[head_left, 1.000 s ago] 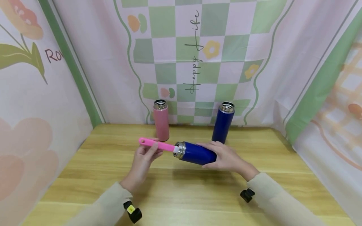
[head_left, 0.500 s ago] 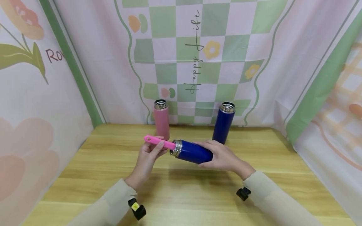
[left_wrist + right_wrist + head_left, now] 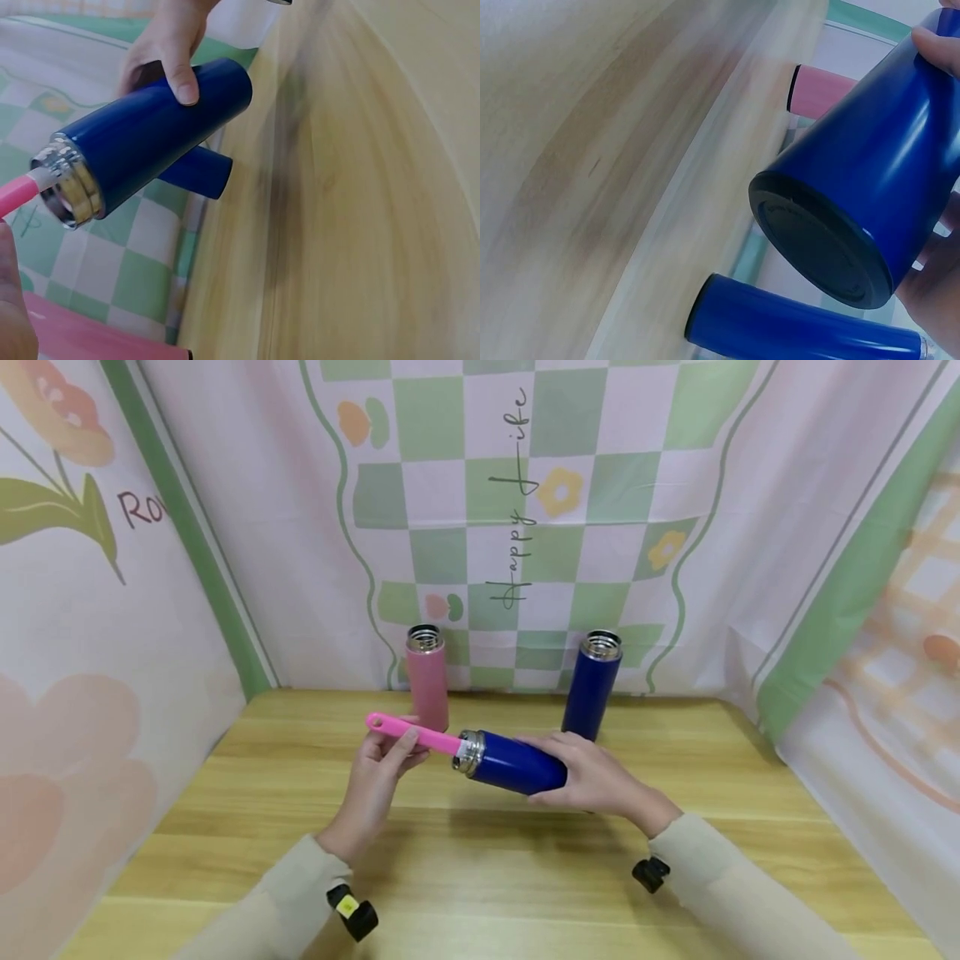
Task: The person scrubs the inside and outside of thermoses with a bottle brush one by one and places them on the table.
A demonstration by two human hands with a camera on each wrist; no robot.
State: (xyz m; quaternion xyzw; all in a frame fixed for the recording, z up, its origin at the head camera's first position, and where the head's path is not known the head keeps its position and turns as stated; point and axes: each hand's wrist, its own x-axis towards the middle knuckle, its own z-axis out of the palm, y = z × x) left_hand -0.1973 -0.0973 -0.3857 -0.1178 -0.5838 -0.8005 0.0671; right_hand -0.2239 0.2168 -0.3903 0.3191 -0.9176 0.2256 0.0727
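Hanging at the far left is a pale cloth (image 3: pixel 52 610) printed with flowers and leaves, edged by a broad green band. Next comes a cream long sleeve (image 3: pixel 281 897), with a small black device bearing a yellow label (image 3: pixel 351 912) at its cuff. The left hand (image 3: pixel 371 777) beyond it pinches a slim, bright pink handle with a hole at its end (image 3: pixel 438 742), thumb on the near side. The handle slants slightly down to the right, its short white neck entering a bottle mouth; whatever lies deeper inside is hidden. Behind this hand a pink cylindrical bottle with an open, threaded metal neck (image 3: pixel 427 685) stands upright on the light wood-grain table (image 3: pixel 480 893). At the centre back, a green-and-white checked cloth lettered "Happy Life" (image 3: pixel 498 485) rises behind everything. In front of it, a glossy dark blue cylindrical bottle with a silvery metal neck (image 3: pixel 513 764) is held nearly sideways above the table, mouth toward the left hand, black base toward the right. A second dark blue bottle, open at the top (image 3: pixel 591 693), stands upright behind the right hand (image 3: pixel 596 772), which grips the held bottle near its base, thumb and fingers on opposite sides. Farther right are another black device (image 3: pixel 651 874) and the other cream sleeve (image 3: pixel 742 893).
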